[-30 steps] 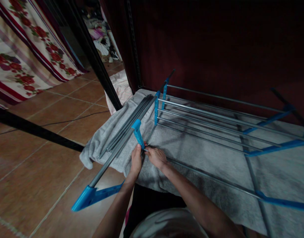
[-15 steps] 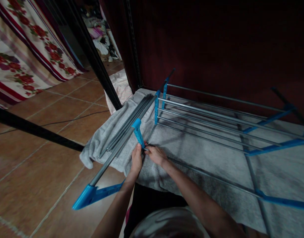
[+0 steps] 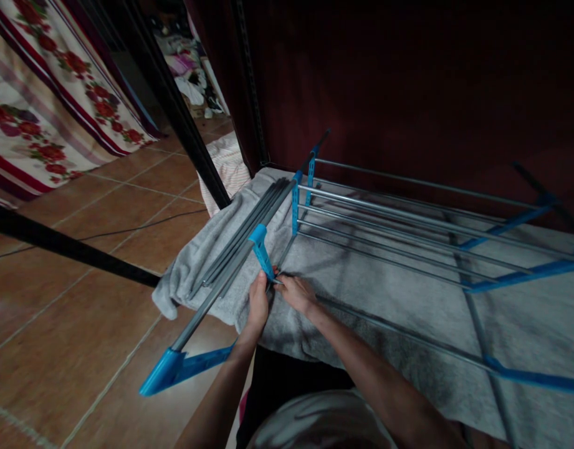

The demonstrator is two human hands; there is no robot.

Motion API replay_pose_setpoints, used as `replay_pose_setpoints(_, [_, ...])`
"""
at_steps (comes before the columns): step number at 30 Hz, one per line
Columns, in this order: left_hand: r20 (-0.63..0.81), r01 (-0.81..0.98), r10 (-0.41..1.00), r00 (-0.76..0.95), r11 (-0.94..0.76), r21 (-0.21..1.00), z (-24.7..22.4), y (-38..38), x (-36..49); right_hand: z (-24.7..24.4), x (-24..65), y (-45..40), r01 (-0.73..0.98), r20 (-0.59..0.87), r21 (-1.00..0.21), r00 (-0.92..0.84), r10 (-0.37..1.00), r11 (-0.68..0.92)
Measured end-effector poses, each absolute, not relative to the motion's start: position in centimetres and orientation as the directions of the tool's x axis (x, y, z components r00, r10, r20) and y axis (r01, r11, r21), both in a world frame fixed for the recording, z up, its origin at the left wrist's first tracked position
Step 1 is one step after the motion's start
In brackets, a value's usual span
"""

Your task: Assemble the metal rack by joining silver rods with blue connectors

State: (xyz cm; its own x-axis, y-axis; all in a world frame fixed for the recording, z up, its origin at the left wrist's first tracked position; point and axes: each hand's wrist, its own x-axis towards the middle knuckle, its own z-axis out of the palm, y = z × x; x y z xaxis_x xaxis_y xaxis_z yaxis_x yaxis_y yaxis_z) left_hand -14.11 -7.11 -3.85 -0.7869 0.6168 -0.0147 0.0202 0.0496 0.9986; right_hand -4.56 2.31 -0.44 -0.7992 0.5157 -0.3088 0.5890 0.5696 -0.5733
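A clothes drying rack with grey metal rods (image 3: 389,215) and blue plastic joints lies partly put together. My left hand (image 3: 258,302) is closed round the lower end of a short blue plastic bracket (image 3: 262,249), which hangs from a thick grey tube (image 3: 207,312). Against that same end, my right hand (image 3: 296,293) pinches the tip of a long metal rod (image 3: 403,335). The rod runs right to a blue arm (image 3: 539,377). My fingers hide how rod and bracket meet. Several loose thin rods (image 3: 249,234) lie bundled beside the tube.
A grey blanket (image 3: 361,268) lies under the rack. Black metal posts (image 3: 193,137) stand at the left, with a dark red panel (image 3: 408,87) behind. A floral curtain (image 3: 76,81) hangs over the tiled floor (image 3: 95,312), where a thin cable (image 3: 141,218) runs.
Both hands stay at the same bracket end with the rod tip. The view has shifted very slightly; nothing else visibly moves.
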Motion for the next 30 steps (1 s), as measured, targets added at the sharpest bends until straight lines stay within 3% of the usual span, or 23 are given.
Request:
replay_pose_setpoints(9, [0.002, 0.046, 0.621, -0.784, 0.055, 0.997, -3.8, -7.1, -14.1, -0.4, -4.8, 2.4, 0.595, -0.324, -0.552, -0.799, 0.507, 0.584])
replay_pose_setpoints(17, [0.009, 0.037, 0.601, -0.8, 0.034, 0.999, -3.6, -7.0, -13.9, 0.3, -3.6, 2.0, 0.55, -0.239, -0.536, -0.826, 0.509, 0.64])
replay_pose_setpoints(22, [0.021, 0.077, 0.593, -0.805, 0.069, 0.995, -3.4, -7.0, -13.7, -0.3, 1.9, 2.0, 0.582, -0.136, -0.411, -0.8, 0.584, 0.702])
replay_pose_setpoints(30, [0.046, 0.125, 0.588, -0.808, 0.093, 0.988, -3.3, -7.0, -13.6, -4.2, 15.2, 2.2, 0.73, 0.047, -0.215, -0.656, 0.754, 0.649])
